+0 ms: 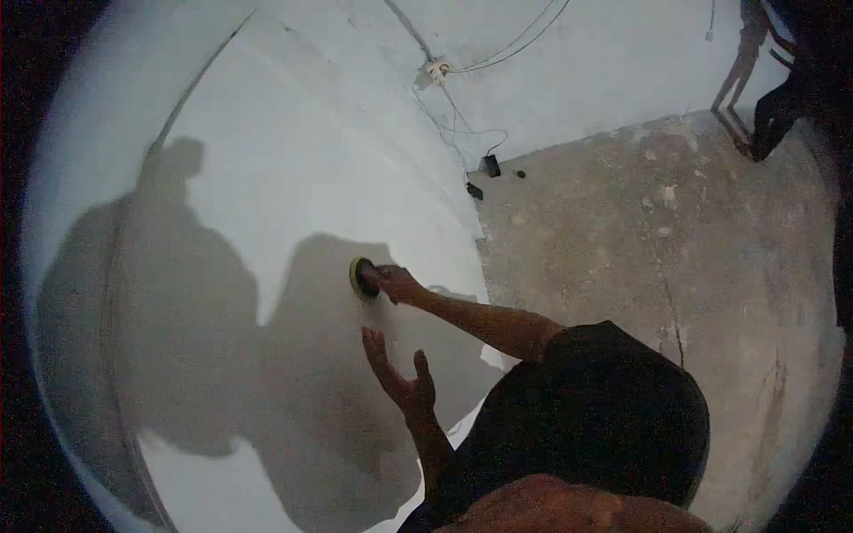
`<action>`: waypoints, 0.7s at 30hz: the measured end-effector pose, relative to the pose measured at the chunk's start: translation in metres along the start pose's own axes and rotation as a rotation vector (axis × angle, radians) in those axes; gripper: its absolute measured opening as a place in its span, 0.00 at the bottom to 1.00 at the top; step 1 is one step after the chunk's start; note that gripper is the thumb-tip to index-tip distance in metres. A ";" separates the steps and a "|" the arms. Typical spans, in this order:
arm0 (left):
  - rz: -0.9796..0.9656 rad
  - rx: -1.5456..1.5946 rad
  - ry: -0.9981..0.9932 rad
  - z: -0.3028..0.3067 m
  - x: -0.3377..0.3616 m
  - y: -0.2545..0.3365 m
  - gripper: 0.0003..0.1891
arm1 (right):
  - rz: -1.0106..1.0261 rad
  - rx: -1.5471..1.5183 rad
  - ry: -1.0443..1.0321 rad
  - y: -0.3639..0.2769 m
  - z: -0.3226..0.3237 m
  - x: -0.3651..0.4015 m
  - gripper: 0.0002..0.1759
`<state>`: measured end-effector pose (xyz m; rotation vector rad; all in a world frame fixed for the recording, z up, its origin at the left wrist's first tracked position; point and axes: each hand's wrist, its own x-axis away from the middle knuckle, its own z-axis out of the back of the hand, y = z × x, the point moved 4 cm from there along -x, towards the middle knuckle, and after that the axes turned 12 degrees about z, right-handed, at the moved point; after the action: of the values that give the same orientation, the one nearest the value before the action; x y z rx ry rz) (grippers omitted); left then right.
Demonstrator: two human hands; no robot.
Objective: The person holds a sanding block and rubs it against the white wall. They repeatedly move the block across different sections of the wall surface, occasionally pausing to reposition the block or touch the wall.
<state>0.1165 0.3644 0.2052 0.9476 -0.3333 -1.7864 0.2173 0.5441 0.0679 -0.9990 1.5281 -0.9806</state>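
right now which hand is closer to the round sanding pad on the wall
Right. The right hand grips the sanding pad and holds it against the wall. The left hand is open below it, apart from the pad.

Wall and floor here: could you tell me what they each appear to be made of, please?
Wall: looks like smooth white plaster or filler, matt, showing soft shadows without glare. Floor: probably bare concrete, rough, grey-brown, blotchy, with a crack.
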 end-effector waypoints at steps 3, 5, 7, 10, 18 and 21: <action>0.003 0.040 0.013 0.021 0.028 0.004 0.35 | -0.371 -0.089 0.041 0.037 0.003 -0.010 0.37; -0.019 0.086 0.038 0.040 0.039 0.000 0.35 | -0.147 0.064 -0.041 0.011 -0.030 0.001 0.38; 0.029 0.075 0.019 0.051 0.069 -0.010 0.34 | 0.001 0.061 -0.131 -0.043 -0.055 0.051 0.38; 0.003 -0.002 0.019 0.068 0.104 -0.018 0.33 | 0.110 -0.036 -0.006 -0.047 -0.072 0.093 0.40; 0.051 -0.012 0.101 0.108 0.170 -0.027 0.31 | 0.021 0.082 -0.170 -0.109 -0.107 0.178 0.30; 0.036 -0.010 0.111 0.116 0.174 -0.028 0.31 | 0.065 0.043 -0.145 -0.076 -0.100 0.153 0.32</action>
<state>-0.0133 0.1987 0.1854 1.0236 -0.2692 -1.6943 0.1065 0.3851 0.1068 -0.9634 1.4053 -0.8726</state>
